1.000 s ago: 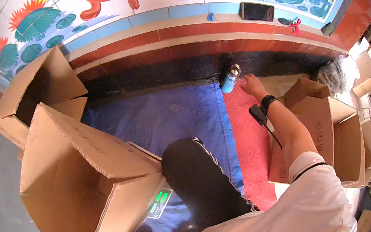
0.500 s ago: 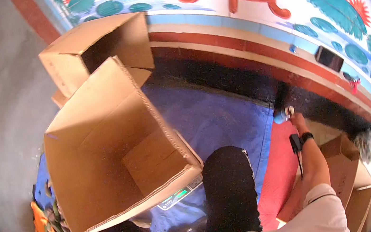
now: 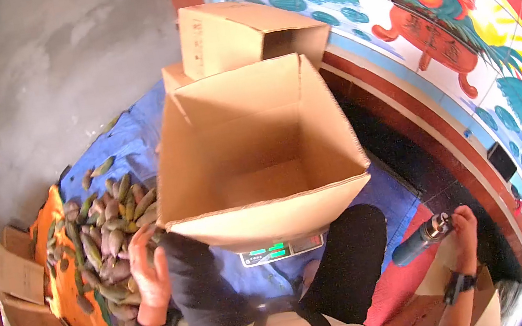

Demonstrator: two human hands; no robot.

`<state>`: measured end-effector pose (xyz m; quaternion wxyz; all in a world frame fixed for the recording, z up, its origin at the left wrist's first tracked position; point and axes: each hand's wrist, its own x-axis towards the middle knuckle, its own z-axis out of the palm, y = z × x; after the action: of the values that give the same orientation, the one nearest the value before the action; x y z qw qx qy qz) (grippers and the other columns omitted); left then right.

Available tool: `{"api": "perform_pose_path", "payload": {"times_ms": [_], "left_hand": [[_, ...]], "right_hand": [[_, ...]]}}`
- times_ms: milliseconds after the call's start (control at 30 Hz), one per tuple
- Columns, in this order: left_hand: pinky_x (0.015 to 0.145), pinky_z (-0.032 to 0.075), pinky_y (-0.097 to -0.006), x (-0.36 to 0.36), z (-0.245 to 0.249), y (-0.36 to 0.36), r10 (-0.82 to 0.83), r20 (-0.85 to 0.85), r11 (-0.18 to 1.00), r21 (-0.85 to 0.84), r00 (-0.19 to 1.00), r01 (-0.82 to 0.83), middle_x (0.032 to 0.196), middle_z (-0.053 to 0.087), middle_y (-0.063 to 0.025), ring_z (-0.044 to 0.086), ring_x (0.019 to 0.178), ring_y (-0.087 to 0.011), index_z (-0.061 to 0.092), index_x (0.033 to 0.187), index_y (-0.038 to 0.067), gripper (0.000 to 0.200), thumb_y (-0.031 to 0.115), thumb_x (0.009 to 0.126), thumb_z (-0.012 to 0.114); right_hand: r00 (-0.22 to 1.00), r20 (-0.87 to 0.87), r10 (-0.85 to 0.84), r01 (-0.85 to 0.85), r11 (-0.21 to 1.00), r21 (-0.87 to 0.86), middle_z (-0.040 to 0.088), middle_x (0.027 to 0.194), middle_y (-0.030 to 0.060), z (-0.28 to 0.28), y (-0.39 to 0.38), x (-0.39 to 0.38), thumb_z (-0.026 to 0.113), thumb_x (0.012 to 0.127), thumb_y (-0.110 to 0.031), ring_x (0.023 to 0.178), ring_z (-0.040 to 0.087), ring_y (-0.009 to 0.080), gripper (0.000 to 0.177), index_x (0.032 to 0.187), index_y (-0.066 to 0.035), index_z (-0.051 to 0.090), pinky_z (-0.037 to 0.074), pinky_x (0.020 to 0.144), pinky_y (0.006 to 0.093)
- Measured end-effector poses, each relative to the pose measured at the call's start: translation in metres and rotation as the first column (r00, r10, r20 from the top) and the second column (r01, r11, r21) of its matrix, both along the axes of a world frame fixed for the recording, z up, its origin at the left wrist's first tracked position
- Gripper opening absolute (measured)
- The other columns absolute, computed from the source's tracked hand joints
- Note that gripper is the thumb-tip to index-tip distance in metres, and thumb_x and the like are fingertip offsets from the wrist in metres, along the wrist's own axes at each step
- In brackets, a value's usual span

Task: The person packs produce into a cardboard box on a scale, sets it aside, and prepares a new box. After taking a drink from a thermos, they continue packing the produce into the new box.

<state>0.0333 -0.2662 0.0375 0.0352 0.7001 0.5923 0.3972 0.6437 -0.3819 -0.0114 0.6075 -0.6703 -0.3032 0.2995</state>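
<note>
The bottle (image 3: 414,246), blue with a metallic top, is leaning at four o'clock in the view, its top pointing toward two o'clock and meeting the right hand (image 3: 465,232). The box (image 3: 269,220), brown cardboard, is standing mid-view, its mouth gaping upward, its eight-o'clock corner sitting just beside the left hand (image 3: 149,274).

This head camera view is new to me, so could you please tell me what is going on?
The wearer's right hand holds a blue bottle by its cap end. The left hand is open beside a cardboard box, which stands open-topped and appears to rest on a lit scale. Long vegetables lie heaped to the left.
</note>
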Motion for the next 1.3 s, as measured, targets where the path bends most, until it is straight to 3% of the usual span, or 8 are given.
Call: {"api": "perform_pose_path", "payload": {"times_ms": [67, 333, 567, 700, 967, 1067, 1200, 1300], "left_hand": [[0.095, 0.036, -0.0420, 0.010, 0.004, -0.004, -0.055, 0.044, 0.997, 0.058, 0.998, 0.052, 0.114, 0.052, -0.0208, 0.049, 0.108, -0.0351, 0.052, 0.107, -0.003, 0.033, 0.020, 0.084, 0.051], [0.091, 0.040, -0.0445, 0.059, 0.021, -0.032, -0.528, -0.086, 0.823, 0.193, 0.845, 0.534, 0.116, 0.052, -0.0197, 0.050, 0.107, -0.0356, 0.054, 0.109, 0.002, 0.049, 0.042, 0.081, 0.058], [0.104, 0.028, -0.0441, 0.113, -0.003, -0.050, -0.788, 0.198, 0.564, -0.148, 0.583, 0.812, 0.134, 0.036, -0.0167, 0.029, 0.126, -0.0369, 0.033, 0.131, 0.002, 0.088, 0.033, 0.062, 0.078], [0.102, 0.029, -0.0429, 0.113, -0.007, -0.051, -0.798, 0.406, 0.464, -0.059, 0.446, 0.884, 0.130, 0.040, -0.0158, 0.033, 0.123, -0.0362, 0.032, 0.132, 0.004, 0.098, 0.029, 0.052, 0.083], [0.093, 0.040, -0.0358, 0.108, -0.027, -0.052, -0.701, 0.562, 0.533, 0.005, 0.439, 0.846, 0.114, 0.056, -0.0113, 0.054, 0.106, -0.0230, 0.047, 0.120, 0.005, 0.069, 0.017, 0.059, 0.077], [0.095, 0.039, -0.0357, 0.107, -0.030, -0.051, -0.695, 0.529, 0.555, -0.038, 0.488, 0.831, 0.115, 0.056, -0.0105, 0.053, 0.107, -0.0230, 0.045, 0.122, 0.005, 0.071, 0.015, 0.060, 0.076], [0.087, 0.041, -0.0381, 0.095, -0.020, -0.053, -0.615, 0.552, 0.677, 0.002, 0.563, 0.736, 0.102, 0.060, -0.0116, 0.056, 0.097, -0.0279, 0.052, 0.112, 0.006, 0.061, 0.019, 0.057, 0.077], [0.086, 0.038, -0.0414, 0.094, -0.012, -0.052, -0.635, 0.475, 0.690, -0.004, 0.608, 0.724, 0.096, 0.058, -0.0116, 0.054, 0.094, -0.0320, 0.052, 0.107, 0.006, 0.062, 0.024, 0.054, 0.079]], "right_hand": [[0.994, 0.082, 0.079, -0.083, 0.996, 0.045, 0.042, 0.063, -0.0049, 0.055, -0.006, -0.042, 0.052, 0.075, -0.001, 0.053, 0.036, 0.0036, 0.008, 0.077, -0.008, 0.050, 0.025, 0.048, 0.0190], [0.919, 0.291, 0.266, -0.355, 0.880, 0.316, 0.043, 0.068, -0.0028, 0.177, -0.007, -0.156, 0.059, 0.080, -0.010, 0.055, 0.038, 0.0036, 0.014, 0.082, -0.007, 0.046, 0.028, 0.051, 0.0171], [0.797, 0.331, 0.506, -0.602, 0.711, 0.362, 0.048, 0.065, 0.0013, 0.208, 0.024, -0.256, 0.066, 0.074, -0.011, 0.057, 0.042, 0.0078, 0.018, 0.076, -0.005, 0.050, 0.032, 0.052, 0.0187], [0.668, 0.316, 0.674, -0.744, 0.600, 0.293, 0.055, 0.070, 0.0039, 0.205, 0.024, -0.293, 0.067, 0.073, -0.003, 0.059, 0.047, 0.0076, 0.015, 0.079, -0.003, 0.054, 0.035, 0.053, 0.0200], [0.486, 0.330, 0.810, -0.872, 0.427, 0.239, 0.052, 0.075, 0.0051, 0.207, 0.033, -0.327, 0.063, 0.076, 0.001, 0.067, 0.048, 0.0084, 0.015, 0.090, 0.002, 0.056, 0.038, 0.060, 0.0207], [0.603, 0.397, 0.692, -0.798, 0.532, 0.283, 0.052, 0.080, 0.0052, 0.200, 0.035, -0.322, 0.066, 0.075, -0.003, 0.070, 0.048, 0.0095, 0.023, 0.094, 0.001, 0.054, 0.039, 0.062, 0.0234], [0.421, 0.820, 0.387, -0.811, 0.566, 0.149, 0.050, 0.098, 0.0104, 0.196, 0.035, -0.329, 0.078, 0.061, -0.022, 0.086, 0.050, 0.0191, 0.060, 0.110, -0.001, 0.050, 0.042, 0.073, 0.0307], [0.327, 0.799, 0.504, -0.859, 0.511, 0.029, 0.051, 0.108, 0.0153, 0.188, 0.037, -0.329, 0.085, 0.051, -0.029, 0.093, 0.053, 0.0254, 0.087, 0.122, -0.001, 0.041, 0.044, 0.076, 0.0346]]}}
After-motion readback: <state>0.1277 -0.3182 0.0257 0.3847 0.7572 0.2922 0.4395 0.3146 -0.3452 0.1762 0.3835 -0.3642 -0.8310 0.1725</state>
